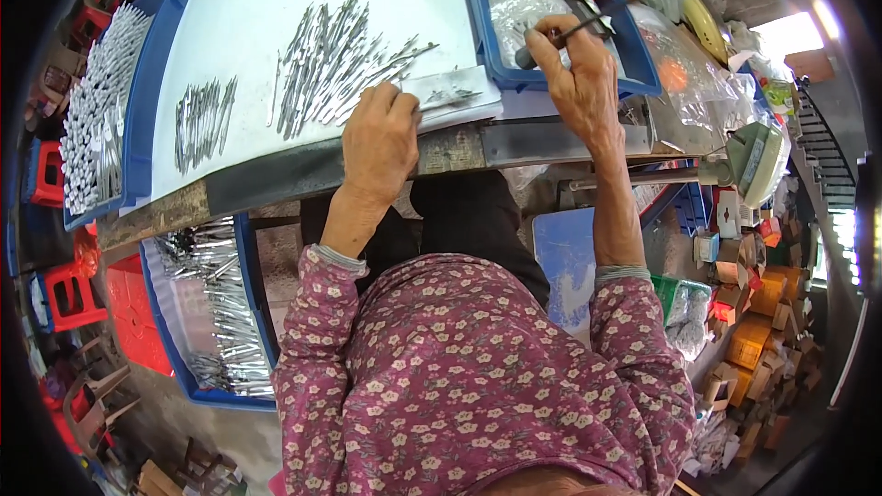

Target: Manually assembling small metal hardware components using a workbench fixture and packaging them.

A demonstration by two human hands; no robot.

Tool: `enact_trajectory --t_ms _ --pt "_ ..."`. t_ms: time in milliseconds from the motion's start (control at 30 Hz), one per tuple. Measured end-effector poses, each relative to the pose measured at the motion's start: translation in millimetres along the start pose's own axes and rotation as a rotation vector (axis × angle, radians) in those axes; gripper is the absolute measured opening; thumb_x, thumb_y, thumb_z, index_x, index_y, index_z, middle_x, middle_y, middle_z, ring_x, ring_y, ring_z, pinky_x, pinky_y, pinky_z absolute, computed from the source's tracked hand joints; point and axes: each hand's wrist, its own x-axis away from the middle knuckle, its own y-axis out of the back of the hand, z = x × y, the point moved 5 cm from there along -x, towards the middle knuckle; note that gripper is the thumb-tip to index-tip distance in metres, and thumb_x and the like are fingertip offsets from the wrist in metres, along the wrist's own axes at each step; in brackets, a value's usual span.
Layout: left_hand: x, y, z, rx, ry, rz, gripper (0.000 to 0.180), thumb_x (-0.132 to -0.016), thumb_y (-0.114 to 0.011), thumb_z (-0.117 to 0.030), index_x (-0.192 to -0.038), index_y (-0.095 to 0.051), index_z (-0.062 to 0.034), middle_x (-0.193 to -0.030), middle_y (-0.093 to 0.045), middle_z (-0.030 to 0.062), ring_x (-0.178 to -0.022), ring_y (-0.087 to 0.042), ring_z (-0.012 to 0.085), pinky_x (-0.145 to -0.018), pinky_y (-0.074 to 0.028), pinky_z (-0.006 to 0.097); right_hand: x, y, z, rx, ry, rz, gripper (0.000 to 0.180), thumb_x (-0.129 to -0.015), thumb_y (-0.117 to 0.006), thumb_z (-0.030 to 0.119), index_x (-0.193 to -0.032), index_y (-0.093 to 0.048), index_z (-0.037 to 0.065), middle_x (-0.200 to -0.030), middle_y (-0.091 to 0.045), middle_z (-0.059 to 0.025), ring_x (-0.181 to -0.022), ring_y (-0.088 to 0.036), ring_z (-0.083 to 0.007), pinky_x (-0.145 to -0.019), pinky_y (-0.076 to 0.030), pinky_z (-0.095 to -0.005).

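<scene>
At the table's front edge, my left hand (pixel 378 140) is closed, its fingers curled down beside a fanned pile of slim silvery pen-like rods (pixel 322 64). Whatever its fingertips hold, if anything, is hidden. My right hand (pixel 584 83) is raised over the near side of a blue tray (pixel 588 83), fingers wrapped round a dark tool with a thin shaft and a thick end (pixel 525 58). Between my hands lies a white pad (pixel 473 106) with small dark bits on it. A smaller row of rods (pixel 204 124) lies to the left on the white sheet (pixel 230 0).
A blue bin (pixel 138 147) packed with white-ended rods stands at the left. Below the table, another blue bin (pixel 250 312) holds more rods. Clear plastic bags (pixel 528 18) fill part of the right tray. A green-grey lamp-like fixture (pixel 761 161) sits right of the table.
</scene>
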Motion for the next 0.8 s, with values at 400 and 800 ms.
enact_trajectory --t_ms 400,800 --pt "11 61 59 0.068 0.238 -0.211 0.006 -0.076 -0.058 -0.002 -0.080 -0.060 0.0010 -0.077 -0.056 0.0122 -0.070 -0.056 0.0268 -0.062 -0.044 0.034 -6 -48 -84 0.229 -0.119 0.590 0.017 -0.074 -0.055 0.012 -0.085 -0.059 0.000 -0.071 -0.059 -0.0188 -0.067 -0.057 -0.0339 -0.063 -0.044 -0.0396" --pt "43 87 156 -0.495 0.497 -0.236 0.010 -0.077 -0.057 -0.011 -0.081 -0.061 -0.0038 -0.081 -0.056 0.0126 -0.078 -0.054 0.0322 -0.066 -0.044 0.040 -6 -61 -89 0.265 -0.056 0.768 0.013 -0.068 -0.055 0.008 -0.077 -0.057 -0.002 -0.081 -0.058 -0.0185 -0.084 -0.055 -0.0348 -0.074 -0.042 -0.0400"
